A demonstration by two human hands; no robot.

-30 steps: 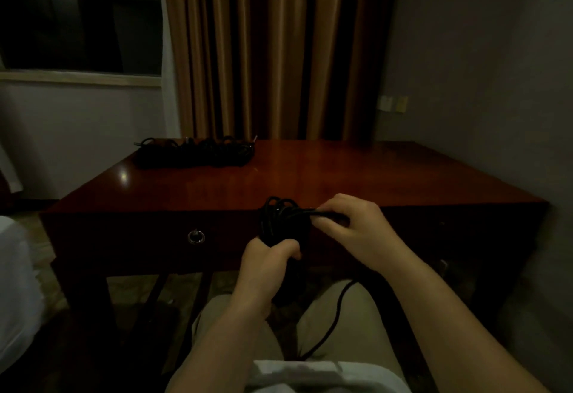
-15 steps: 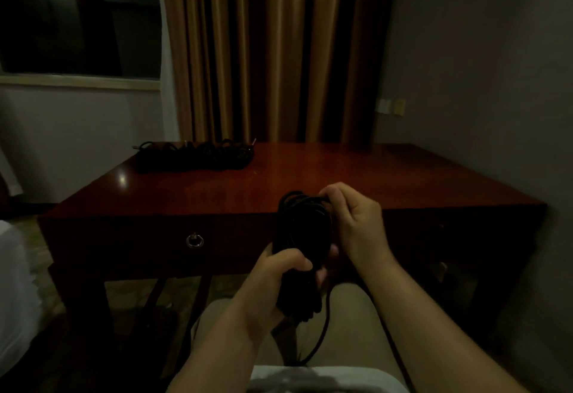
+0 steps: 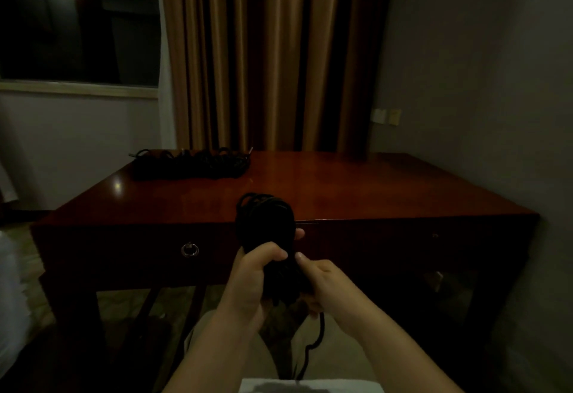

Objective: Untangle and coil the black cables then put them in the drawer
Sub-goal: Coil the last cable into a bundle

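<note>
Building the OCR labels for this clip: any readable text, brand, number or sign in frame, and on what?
None readable.
Two pale wall plates by the curtain: no marking visible, too small and dim.
Black coiled cable bundle held in the left hand and right hand: no print visible.
Dark red wooden desk with ring-pull drawer: no label.

A single head-worn wide-angle camera looks forward and slightly down from the seated person's eye level, close above both hands, facing the glossy reddish-brown wooden worktop (image 3: pixel 341 188) just beyond the fingers.
</note>
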